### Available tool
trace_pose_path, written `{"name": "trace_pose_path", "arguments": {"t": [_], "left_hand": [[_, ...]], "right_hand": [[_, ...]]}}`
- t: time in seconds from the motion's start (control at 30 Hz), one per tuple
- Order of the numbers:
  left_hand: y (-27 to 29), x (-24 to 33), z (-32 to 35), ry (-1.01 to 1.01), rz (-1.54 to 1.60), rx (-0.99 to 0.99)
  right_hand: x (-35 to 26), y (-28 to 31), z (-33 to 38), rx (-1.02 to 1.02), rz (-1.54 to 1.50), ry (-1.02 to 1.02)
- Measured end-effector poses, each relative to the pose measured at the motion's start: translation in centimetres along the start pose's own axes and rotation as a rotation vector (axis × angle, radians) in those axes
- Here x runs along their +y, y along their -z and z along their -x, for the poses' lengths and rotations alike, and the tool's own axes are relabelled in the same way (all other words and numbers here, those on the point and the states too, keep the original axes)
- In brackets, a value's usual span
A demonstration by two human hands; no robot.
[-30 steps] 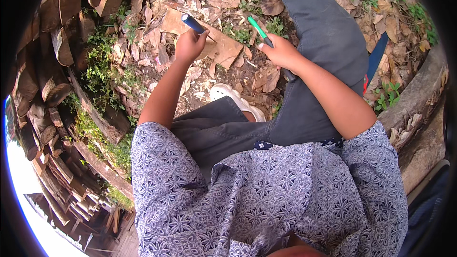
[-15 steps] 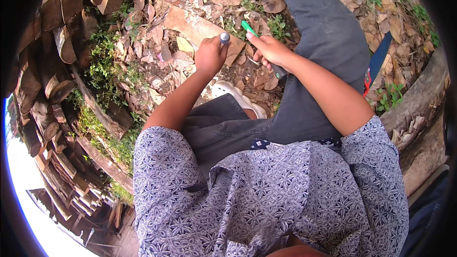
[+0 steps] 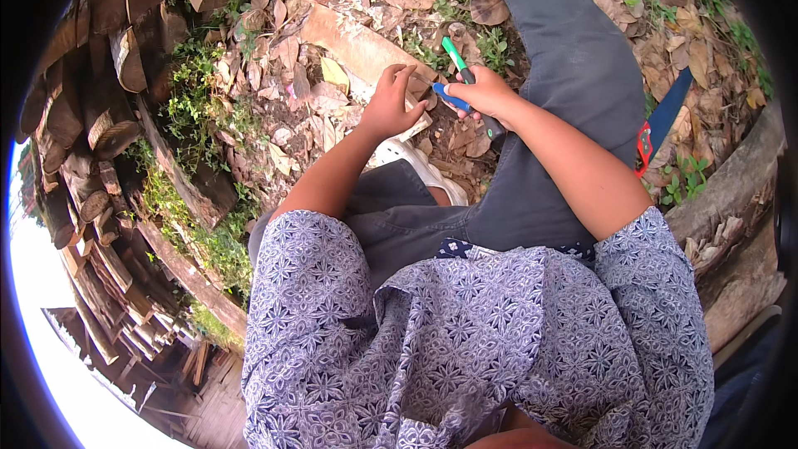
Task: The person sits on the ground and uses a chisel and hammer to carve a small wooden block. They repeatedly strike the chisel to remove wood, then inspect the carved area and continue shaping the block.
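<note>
Right hand: the right hand (image 3: 486,93) is closing its fingers around a green-handled tool (image 3: 455,56) and a blue-capped tool (image 3: 451,97), both held together in the fist.
Green-handled tool: it is sticking out of the fist toward the far side, tilted a little left, over the leaf litter.
Blue-capped tool: it is poking out to the left of the right fist, toward the other hand.
Left hand: the left hand (image 3: 391,104) is sitting just left of the right one, fingers loosely spread and holding nothing, its fingertips reaching toward the blue end; whether they are touching it I cannot tell.
Board: a pale wooden board (image 3: 357,46) is lying on the ground under and beyond the left hand, running far-left to near-right.
Ground: dry leaves (image 3: 320,104) are covering the soil around the board.
Leg: a grey trouser leg (image 3: 573,58) is stretching away to the right of the hands.
Saw: a blue-bladed saw (image 3: 661,120) with a red handle is lying far right, well apart.
Stacked wood: cut logs (image 3: 108,100) are piling up along the left side.
</note>
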State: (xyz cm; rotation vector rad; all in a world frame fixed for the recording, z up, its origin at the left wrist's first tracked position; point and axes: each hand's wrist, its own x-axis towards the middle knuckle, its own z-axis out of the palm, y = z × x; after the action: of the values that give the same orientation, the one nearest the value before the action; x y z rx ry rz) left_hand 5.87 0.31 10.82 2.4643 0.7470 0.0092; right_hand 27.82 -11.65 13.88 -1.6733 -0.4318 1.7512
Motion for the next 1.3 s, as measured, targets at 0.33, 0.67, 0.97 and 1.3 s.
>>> {"name": "trace_pose_path", "arguments": {"t": [0.33, 0.67, 0.97, 1.3], "left_hand": [[1.2, -9.1, -1.4, 0.211, -0.153, -0.167], [2.9, -11.8, -2.2, 0.423, 0.210, -0.295], [2.7, -10.1, -3.3, 0.458, 0.315, -0.323], [1.7, -9.0, -4.2, 0.556, 0.720, -0.336]], "right_hand": [[-1.1, 0.3, 0.5, 0.034, 0.144, -0.066], [-1.3, 0.5, 0.4, 0.018, 0.151, -0.045], [-0.7, 0.8, -0.3, -0.011, 0.207, -0.070], [1.1, 1.1, -1.5, 0.000, 0.378, -0.014]]}}
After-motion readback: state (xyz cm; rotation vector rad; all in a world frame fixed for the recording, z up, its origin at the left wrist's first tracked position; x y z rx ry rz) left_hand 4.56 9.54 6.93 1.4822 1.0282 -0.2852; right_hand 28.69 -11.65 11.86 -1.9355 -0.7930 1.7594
